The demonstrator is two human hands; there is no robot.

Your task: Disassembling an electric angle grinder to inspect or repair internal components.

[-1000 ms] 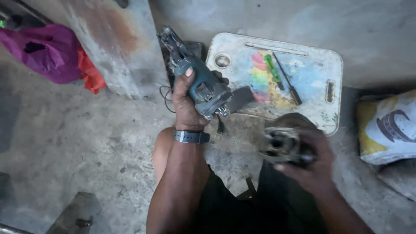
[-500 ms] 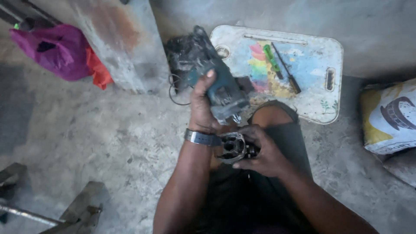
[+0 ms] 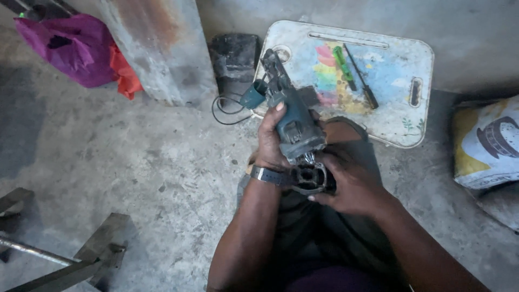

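While the person sat on the concrete floor [image 3: 135, 162], the right hand [image 3: 348, 186] was closed around a dark metal housing [image 3: 309, 178] over the lap, and the left hand [image 3: 273, 138] gripped the blue-green power tool body [image 3: 292, 121] just above, the two parts touching. Both looked rigid, fairly heavy and probably greasy, best held around the thick middle. Beyond lay a white tray [image 3: 416, 59] with a green screwdriver [image 3: 343, 66].

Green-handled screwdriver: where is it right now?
In the head view, the green-handled screwdriver lies on the white tray at upper right, beside a dark-handled screwdriver, beyond the teal power tool body held in the left hand.
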